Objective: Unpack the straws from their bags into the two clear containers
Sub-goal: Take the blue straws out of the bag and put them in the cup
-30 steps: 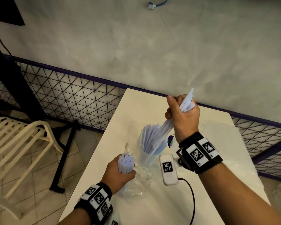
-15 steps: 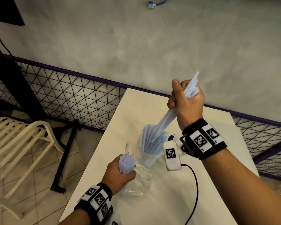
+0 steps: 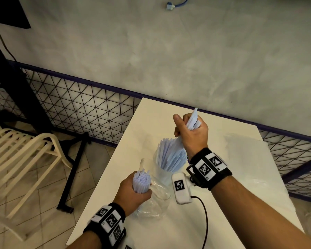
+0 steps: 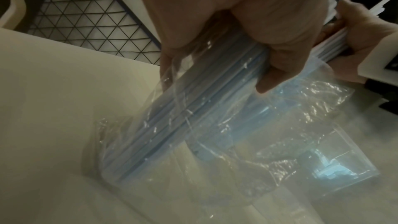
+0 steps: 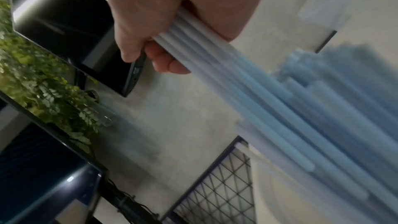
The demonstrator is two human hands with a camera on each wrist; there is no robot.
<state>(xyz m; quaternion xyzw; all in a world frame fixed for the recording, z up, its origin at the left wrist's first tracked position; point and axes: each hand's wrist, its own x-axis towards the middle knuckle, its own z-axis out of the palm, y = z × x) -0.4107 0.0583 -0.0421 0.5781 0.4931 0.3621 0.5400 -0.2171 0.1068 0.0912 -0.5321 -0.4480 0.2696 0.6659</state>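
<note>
My left hand (image 3: 133,192) grips a bundle of pale blue straws (image 3: 141,180) still wrapped in its clear plastic bag (image 3: 151,203), its lower end standing on the white table (image 3: 151,123). In the left wrist view the fingers curl round the bagged straws (image 4: 193,108). My right hand (image 3: 191,133) holds a loose bunch of straws (image 3: 193,121) slanting down into a clear container (image 3: 162,174) that is packed with straws. The right wrist view shows that hand's fingers (image 5: 168,60) wrapped round the bunch (image 5: 237,91). A second clear container (image 4: 333,163) appears to lie under the bag's loose plastic.
A crumpled clear plastic sheet (image 3: 250,159) lies on the table's right part. A cable (image 3: 205,221) runs from my right wrist across the table. A wire mesh fence (image 3: 88,108) and grey wall stand behind; a cream chair (image 3: 16,155) sits on the floor at left.
My right hand rose with its bunch of straws half a second ago and has now come back down, so the straws reach deeper into the container. The left hand stayed put.
</note>
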